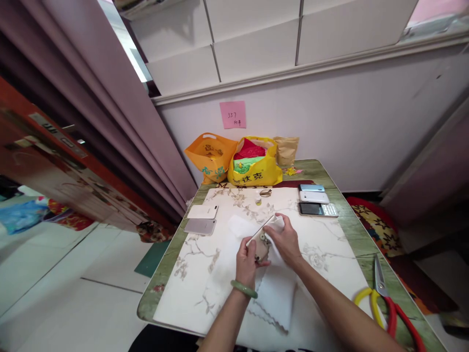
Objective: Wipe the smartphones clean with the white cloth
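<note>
My left hand (249, 261), a green bangle at its wrist, is closed around a beige phone (261, 244). The phone is tilted, and small round dark and pale details show on the side facing me. Across from it, my right hand (288, 240) pinches a white cloth (277, 222) against the phone's upper part. More white cloth (276, 293) with a zigzag-cut edge lies on the table below my hands. The fingers partly cover the phone.
Two phones (201, 227) lie at the left; several more phones (318, 209) lie at the right. Scissors (381, 281) with yellow and red handles rest near the right edge. Behind stand an orange bag (210, 151), a yellow bag (256, 171) and a brown pouch (287, 150). A small bottle (258, 198) stands mid-table.
</note>
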{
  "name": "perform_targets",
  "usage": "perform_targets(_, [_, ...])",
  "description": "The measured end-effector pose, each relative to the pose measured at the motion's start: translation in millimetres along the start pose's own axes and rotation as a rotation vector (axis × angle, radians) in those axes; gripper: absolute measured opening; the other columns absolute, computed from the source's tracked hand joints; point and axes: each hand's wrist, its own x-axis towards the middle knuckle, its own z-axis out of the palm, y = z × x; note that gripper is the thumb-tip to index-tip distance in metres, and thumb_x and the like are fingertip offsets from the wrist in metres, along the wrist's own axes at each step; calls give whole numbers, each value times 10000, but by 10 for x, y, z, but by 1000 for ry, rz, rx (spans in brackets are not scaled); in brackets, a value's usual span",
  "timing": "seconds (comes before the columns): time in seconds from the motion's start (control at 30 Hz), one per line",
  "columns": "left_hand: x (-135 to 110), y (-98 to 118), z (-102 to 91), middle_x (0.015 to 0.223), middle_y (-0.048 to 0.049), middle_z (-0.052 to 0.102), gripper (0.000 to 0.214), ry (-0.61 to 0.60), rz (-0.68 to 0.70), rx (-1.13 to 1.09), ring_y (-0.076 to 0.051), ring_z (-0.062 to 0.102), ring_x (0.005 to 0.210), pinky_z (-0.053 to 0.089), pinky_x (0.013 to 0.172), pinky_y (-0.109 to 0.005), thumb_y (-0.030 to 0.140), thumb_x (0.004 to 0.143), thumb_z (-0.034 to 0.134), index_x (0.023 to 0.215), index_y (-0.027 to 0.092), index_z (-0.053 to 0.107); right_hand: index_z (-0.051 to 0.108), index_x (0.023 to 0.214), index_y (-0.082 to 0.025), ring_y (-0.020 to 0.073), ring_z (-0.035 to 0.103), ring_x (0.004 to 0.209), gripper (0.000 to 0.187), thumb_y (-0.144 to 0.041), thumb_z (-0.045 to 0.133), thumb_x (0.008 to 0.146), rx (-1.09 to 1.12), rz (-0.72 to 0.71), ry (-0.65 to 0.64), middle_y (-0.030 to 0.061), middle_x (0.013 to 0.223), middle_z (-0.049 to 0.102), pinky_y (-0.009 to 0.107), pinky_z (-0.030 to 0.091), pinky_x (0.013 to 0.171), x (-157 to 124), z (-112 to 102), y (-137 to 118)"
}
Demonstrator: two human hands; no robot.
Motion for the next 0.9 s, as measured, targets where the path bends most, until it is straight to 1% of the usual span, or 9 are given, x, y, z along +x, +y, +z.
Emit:
perform_targets(0.17, [13,-42,29,791,-23,658,488,-85,-6,-2,-137,581,633,528,506,-254,437,610,802,969,172,605,664,806,-168,206,544,658,506,-647,500,797,34,89,84,34,663,638,299,412,634,86,-27,97])
perform_targets(0.23, [34,-55,12,835,-53,680,496,-90,-9,-19,-141,585,647,524,516,-256,368,571,832,961,140,629,695,879,-151,223,575,698,547,-649,480,810,126,142,82,55,710,667,305,431,654,117,-55,134])
perform_targets(0.37, [83,-7,-109,836,-73,690,418,11,8,0,-133,567,616,448,461,-225,378,635,773,932,109,657,713,1064,-145,250,641,808,638,-662,422,831,302,330,113,98,869,714,308,476,715,237,-193,155])
perform_targets(0.5, [78,133,-218,885,-46,680,291,35,241,254,-163,595,779,488,652,-257,361,755,657,954,148,653,653,1203,-165,235,644,938,707,-686,323,857,349,453,225,85,1013,706,303,494,803,308,-274,49])
perform_targets(0.57, [55,186,-202,831,-26,666,219,42,365,417,-161,584,786,468,720,-262,352,804,598,907,165,651,583,1286,-172,222,624,1028,722,-686,275,882,406,354,221,79,1115,681,323,479,892,199,-202,-73])
perform_targets(0.67, [30,192,-109,786,-17,659,194,30,446,541,-163,578,737,449,692,-261,314,836,534,916,180,650,467,1383,-182,210,552,1175,676,-639,259,930,432,-40,24,81,1285,601,380,410,1026,-121,3,-275])
perform_targets(0.8, [21,127,-48,672,-35,657,137,-24,457,552,-180,574,653,442,621,-269,194,755,544,802,147,665,441,1405,-257,225,398,1344,535,-528,285,971,69,-647,-431,53,1441,469,460,251,1147,-365,182,-342])
perform_targets(0.87, [4,118,-73,652,-36,650,119,-7,459,545,-177,567,634,447,622,-271,173,743,539,755,143,653,411,1425,-272,227,309,1398,497,-464,279,986,-127,-777,-486,41,1484,411,501,171,1168,-287,179,-251])
perform_targets(0.9, [-10,124,-90,684,-35,656,131,-8,463,531,-174,574,655,455,646,-269,181,763,531,790,146,654,393,1435,-275,226,282,1411,486,-434,271,992,-199,-770,-468,40,1497,390,516,161,1166,-217,162,-190])
